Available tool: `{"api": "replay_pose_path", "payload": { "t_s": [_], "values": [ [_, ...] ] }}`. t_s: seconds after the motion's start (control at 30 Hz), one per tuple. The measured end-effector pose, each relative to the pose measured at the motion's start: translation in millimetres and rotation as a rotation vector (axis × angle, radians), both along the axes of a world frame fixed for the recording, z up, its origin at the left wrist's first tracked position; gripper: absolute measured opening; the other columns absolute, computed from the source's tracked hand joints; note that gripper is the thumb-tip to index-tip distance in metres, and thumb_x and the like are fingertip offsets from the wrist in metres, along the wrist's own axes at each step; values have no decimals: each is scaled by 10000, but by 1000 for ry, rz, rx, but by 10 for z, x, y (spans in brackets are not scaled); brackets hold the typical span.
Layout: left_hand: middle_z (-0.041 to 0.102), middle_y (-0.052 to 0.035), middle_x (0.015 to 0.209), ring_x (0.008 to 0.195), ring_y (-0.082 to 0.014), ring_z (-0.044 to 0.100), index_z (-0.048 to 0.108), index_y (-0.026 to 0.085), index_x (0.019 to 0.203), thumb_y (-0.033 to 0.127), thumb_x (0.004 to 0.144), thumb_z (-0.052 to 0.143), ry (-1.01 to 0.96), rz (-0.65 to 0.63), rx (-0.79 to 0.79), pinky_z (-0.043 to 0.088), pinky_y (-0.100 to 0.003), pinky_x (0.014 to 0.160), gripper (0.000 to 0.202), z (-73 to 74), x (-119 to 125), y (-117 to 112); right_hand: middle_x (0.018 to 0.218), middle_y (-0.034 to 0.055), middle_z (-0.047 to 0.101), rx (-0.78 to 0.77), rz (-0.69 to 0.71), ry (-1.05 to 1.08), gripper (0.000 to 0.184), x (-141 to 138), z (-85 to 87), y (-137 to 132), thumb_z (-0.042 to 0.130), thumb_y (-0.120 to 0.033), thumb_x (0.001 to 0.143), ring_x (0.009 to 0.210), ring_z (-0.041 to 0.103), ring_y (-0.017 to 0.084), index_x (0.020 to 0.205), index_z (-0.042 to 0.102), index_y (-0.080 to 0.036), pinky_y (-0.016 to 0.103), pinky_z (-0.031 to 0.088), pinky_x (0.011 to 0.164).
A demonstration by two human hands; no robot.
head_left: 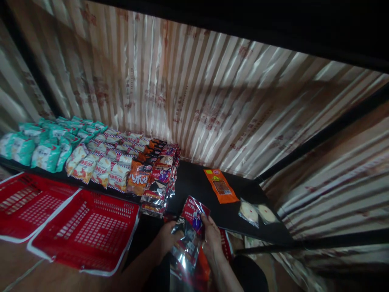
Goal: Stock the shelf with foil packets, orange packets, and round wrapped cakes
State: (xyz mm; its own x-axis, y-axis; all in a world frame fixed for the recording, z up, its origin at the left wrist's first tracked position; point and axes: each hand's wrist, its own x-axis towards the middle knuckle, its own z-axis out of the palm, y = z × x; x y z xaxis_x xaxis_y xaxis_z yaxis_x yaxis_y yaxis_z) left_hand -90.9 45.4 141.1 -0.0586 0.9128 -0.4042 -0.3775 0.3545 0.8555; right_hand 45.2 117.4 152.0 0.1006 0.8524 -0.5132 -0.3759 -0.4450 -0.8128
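Both my hands hold a bunch of red and silver snack packets [192,227] at the front edge of a dark shelf [194,182]. My left hand [166,238] grips the lower left side of the bunch, fingers curled. My right hand [211,235] pinches the top packet from the right. Just left of them a pile of the same red and silver packets [161,178] lies stacked on the shelf.
Rows of orange, white-red and teal snack bags [45,150] fill the shelf's left part. An orange flat packet [221,185] and two clear packs with round cakes [257,212] lie on the right. Two red plastic baskets [85,231] stand below left. Striped foil lines the walls.
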Motion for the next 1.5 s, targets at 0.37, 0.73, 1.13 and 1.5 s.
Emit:
{"api": "replay_pose_path", "payload": {
  "t_s": [0.37,0.73,1.13,1.5],
  "values": [
    [683,-61,917,833,-193,620,587,132,999,157,649,621,59,146,42,448,-268,756,352,177,-204,-51,587,-19,673,98,35,-22,379,-340,262,190,813,-333,508,520,632,160,784,614,-165,279,536,538],
    [652,-90,1107,998,-206,612,543,154,1104,180,676,599,89,329,90,454,-319,870,432,389,-561,-129,516,-33,636,223,264,-59,318,-891,407,456,786,-364,516,405,536,113,705,628,-163,229,442,429],
    [654,-121,1116,1027,-246,613,558,152,1074,209,562,727,14,556,61,461,-376,906,542,257,-917,27,491,-40,600,382,369,-252,267,-1382,348,770,699,-395,553,423,494,97,629,622,-151,219,405,456],
    [672,-105,1068,994,-228,625,605,148,971,175,557,696,12,608,102,491,-334,847,424,187,-1080,114,653,5,679,511,449,-753,283,-1532,221,1039,567,-406,713,588,601,141,798,690,-166,215,441,540]
  ]
}}
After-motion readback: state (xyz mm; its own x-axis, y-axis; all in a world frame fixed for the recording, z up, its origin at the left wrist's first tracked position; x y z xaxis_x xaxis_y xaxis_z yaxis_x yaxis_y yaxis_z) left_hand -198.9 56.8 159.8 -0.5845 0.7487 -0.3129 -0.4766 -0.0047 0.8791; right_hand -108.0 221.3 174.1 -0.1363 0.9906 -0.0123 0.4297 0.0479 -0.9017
